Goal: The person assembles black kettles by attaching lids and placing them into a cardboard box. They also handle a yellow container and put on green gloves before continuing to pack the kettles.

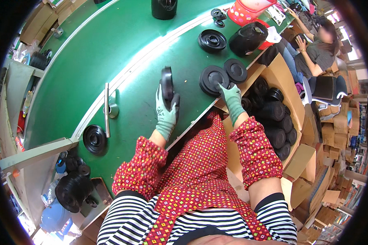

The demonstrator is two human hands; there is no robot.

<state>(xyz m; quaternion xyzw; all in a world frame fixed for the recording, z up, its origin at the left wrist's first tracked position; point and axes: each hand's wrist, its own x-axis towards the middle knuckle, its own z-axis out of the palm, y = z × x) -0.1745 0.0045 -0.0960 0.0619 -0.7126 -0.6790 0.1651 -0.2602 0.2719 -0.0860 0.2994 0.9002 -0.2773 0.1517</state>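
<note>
My left hand [166, 112], in a green glove with a dark palm, is closed around a black ribbed round disc [167, 79] tilted up on edge above the green table. My right hand [232, 100], gloved alike, is at the table's near edge. Its fingers grip the rim of a black round disc [212, 77] with a raised centre; the fingertips are partly hidden. Touching that disc is a smaller black disc [235, 70]. Farther off, a black ring-shaped part [212, 40] lies flat, with a black jug-like container [248, 38] beside it.
An open cardboard box [292, 87] of black cylindrical parts [274, 112] stands right of the table. A metal bar [107, 110] and another black disc [95, 139] lie at left. A red flowered bucket [242, 14] stands at the back; a co-worker [319, 51] sits at far right.
</note>
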